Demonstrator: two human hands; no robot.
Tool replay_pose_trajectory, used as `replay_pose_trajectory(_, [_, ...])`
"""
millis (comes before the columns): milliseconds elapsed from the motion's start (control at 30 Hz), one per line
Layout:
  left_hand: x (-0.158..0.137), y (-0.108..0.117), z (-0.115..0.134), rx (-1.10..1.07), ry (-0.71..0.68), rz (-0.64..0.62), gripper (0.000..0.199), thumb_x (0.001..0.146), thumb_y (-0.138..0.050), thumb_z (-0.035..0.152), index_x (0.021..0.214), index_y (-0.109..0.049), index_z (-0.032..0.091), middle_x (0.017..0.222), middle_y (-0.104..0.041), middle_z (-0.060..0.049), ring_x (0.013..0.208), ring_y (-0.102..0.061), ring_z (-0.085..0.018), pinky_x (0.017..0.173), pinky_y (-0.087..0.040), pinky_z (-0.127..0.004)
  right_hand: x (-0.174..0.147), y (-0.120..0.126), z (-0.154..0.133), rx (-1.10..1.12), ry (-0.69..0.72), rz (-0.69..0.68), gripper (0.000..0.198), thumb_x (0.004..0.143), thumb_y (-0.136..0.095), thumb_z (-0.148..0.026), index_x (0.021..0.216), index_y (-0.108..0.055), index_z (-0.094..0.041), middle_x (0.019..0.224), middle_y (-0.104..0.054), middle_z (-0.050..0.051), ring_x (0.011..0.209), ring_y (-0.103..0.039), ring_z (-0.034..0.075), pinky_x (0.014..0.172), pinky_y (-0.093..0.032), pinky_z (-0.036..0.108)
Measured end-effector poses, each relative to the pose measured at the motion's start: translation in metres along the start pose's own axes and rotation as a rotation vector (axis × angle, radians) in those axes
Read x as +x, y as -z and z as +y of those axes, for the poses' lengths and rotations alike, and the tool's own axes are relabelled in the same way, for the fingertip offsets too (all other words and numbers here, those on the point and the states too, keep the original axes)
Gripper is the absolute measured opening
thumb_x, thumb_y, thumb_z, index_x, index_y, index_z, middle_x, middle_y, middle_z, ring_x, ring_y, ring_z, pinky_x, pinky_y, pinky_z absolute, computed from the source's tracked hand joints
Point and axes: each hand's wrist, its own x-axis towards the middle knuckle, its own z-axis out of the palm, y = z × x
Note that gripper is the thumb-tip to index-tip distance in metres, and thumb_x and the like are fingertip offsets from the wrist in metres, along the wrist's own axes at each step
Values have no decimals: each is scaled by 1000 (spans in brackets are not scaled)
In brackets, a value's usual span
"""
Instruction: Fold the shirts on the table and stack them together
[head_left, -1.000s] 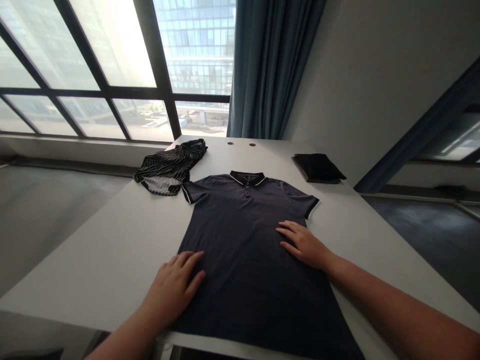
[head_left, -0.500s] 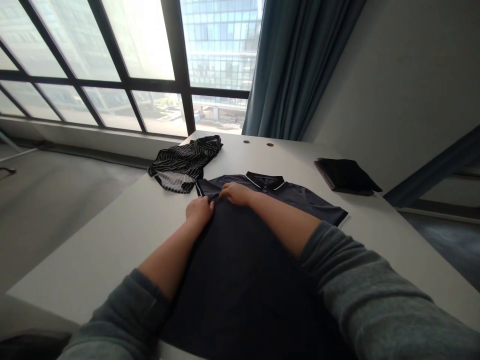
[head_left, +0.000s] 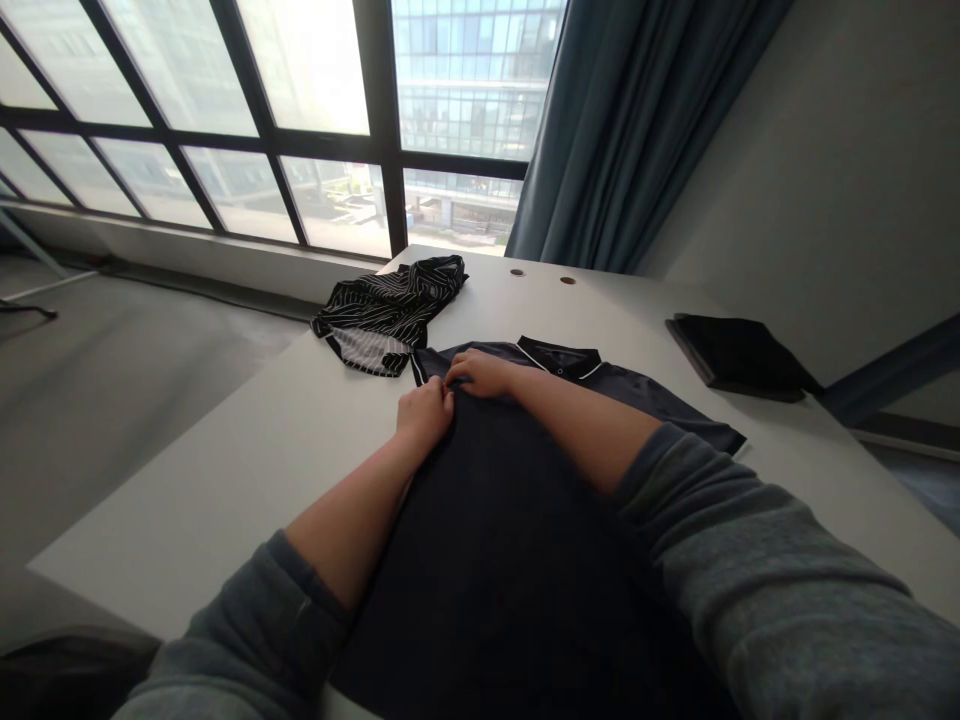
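Note:
A dark polo shirt (head_left: 510, 520) lies spread on the white table, its black collar with white edging toward the far side. At its left side, near the left sleeve, my left hand (head_left: 426, 408) is closed on the fabric. Just beyond it and to the right, my right hand (head_left: 480, 374) pinches the same area of cloth, the two hands almost touching. My right forearm crosses over the upper part of the shirt. The fingertips of both hands are partly hidden in the fabric.
A crumpled black-and-white striped garment (head_left: 394, 312) lies at the far left, touching the polo's left sleeve. Folded dark clothes (head_left: 742, 355) are stacked at the right edge of the white table (head_left: 225, 480). Two round holes sit near the back, before a window and blue curtain (head_left: 615, 140).
The view has shifted, so the scene sits further right and slightly higher. Both hands stay on the shirt's left side, and the right hand has come slightly closer to the left.

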Motion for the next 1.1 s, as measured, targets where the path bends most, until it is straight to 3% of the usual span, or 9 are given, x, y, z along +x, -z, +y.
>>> replay_pose_trajectory(133, [1,-3,-3,-169,0,28,4,95,-62,28,95,-62,24,96,-76,-4,93,-72,-24,78,-47,-32,2,3,1,-7,67,-75,41,82,-66,-9,119,-80,-22,119,-70,11,109,-64,27,106,-47,42])
replay_pose_trajectory(433, [3,-9,-9,-321,4,64,6,91,-67,27,96,-64,24,92,-76,-1,86,-70,-20,75,-47,-29,8,10,2,-67,43,-95,27,84,-67,-16,105,-84,-22,112,-71,10,102,-65,25,103,-47,40])
replay_pose_trajectory(533, [2,-10,-11,-238,-12,66,14,97,-60,33,102,-69,24,100,-77,-4,95,-70,-23,84,-50,-32,11,11,1,-69,44,-101,23,91,-63,-19,101,-83,-20,109,-72,10,99,-65,24,101,-47,39])
replay_pose_trajectory(633, [3,-11,-14,-87,-71,70,28,103,-50,33,112,-75,26,121,-75,-7,113,-66,-27,97,-49,-38,12,9,-2,-80,58,-95,19,92,-64,-21,95,-82,-19,106,-72,10,96,-64,23,100,-46,39])
replay_pose_trajectory(733, [3,-9,-18,28,-101,21,32,103,-49,36,118,-76,31,133,-71,-6,120,-63,-30,99,-49,-42,11,7,-5,-86,65,-105,16,92,-65,-19,91,-80,-18,103,-71,10,96,-63,24,97,-45,38])
replay_pose_trajectory(833, [2,-6,-18,92,-103,21,31,102,-51,41,115,-77,30,131,-71,-7,120,-63,-32,98,-49,-45,8,5,-9,-58,11,-63,10,91,-69,-19,97,-76,-16,105,-69,10,96,-61,24,93,-45,36])
replay_pose_trajectory(933, [1,-1,-17,128,-91,48,31,102,-49,38,112,-76,27,127,-72,-10,119,-65,-31,98,-47,-47,2,3,-12,-43,-78,37,21,88,-76,-23,106,-72,-16,105,-68,9,97,-59,25,91,-44,35])
replay_pose_trajectory(1100, [5,3,-17,157,-63,68,29,100,-52,39,110,-73,22,125,-72,-12,116,-66,-32,97,-45,-46,-10,-7,-14,-70,-183,124,17,95,-72,-33,91,-73,-16,100,-66,9,97,-56,24,95,-40,36])
